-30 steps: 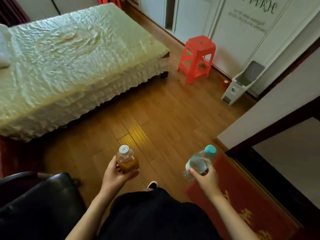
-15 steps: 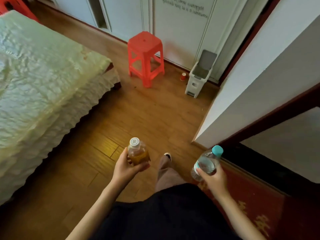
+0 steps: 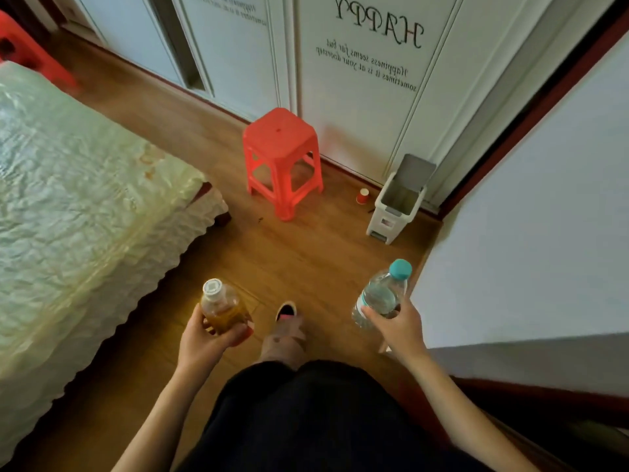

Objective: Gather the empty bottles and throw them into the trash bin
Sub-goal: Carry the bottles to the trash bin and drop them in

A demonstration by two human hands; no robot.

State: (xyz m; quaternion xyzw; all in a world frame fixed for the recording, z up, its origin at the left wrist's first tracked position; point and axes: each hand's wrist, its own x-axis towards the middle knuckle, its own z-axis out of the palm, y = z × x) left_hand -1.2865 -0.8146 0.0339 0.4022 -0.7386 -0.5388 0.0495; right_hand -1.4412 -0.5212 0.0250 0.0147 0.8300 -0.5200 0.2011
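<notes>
Two bottles are in the hands, one in each. The left hand (image 3: 204,338) has its fingers wrapped around a small clear plastic bottle with a white cap and amber colour inside (image 3: 223,308). The right hand (image 3: 398,327) closes around a clear plastic water bottle with a teal cap (image 3: 383,292).

I judge that the gathering is done and the carrying step is in hand. The white plastic trash bin with its grey lid raised (image 3: 398,202) stands far and to the right on the wooden floor (image 3: 306,253), against the white wardrobe door (image 3: 357,107), near a red plastic stool (image 3: 282,158). The next move calls for walking closer and dropping each bottle into the narrow opening, one after another.

Whether the bottles are truly empty is hard to say: the amber may be liquid or a label. The inside of the bin is dim. A small red cup (image 3: 363,195) sits just beside the bin.
</notes>
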